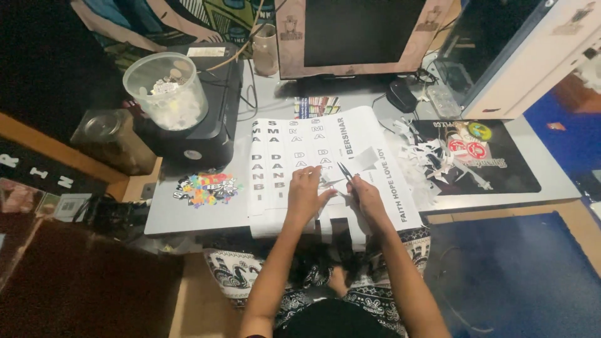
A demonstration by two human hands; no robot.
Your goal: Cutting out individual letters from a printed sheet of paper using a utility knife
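A: Nearest, what are the hands doing?

B: The left hand (305, 195) lies flat, fingers spread, pinning the white sheet of printed letters (300, 164) to the desk (188, 216). The right hand (365, 195) grips small snips (345, 171), blades parted over the sheet's middle.

A: How much is cut?

B: I'd judge it partly done: a pile of white paper scraps (426, 164) sits just right of the sheet, on the black mouse mat (501, 172), yet most letter rows look whole.

A: And beyond?

B: A clear plastic tub (166, 91) of scraps stands on a black printer (210, 134) at the left; a monitor (357, 34) stands at the back.
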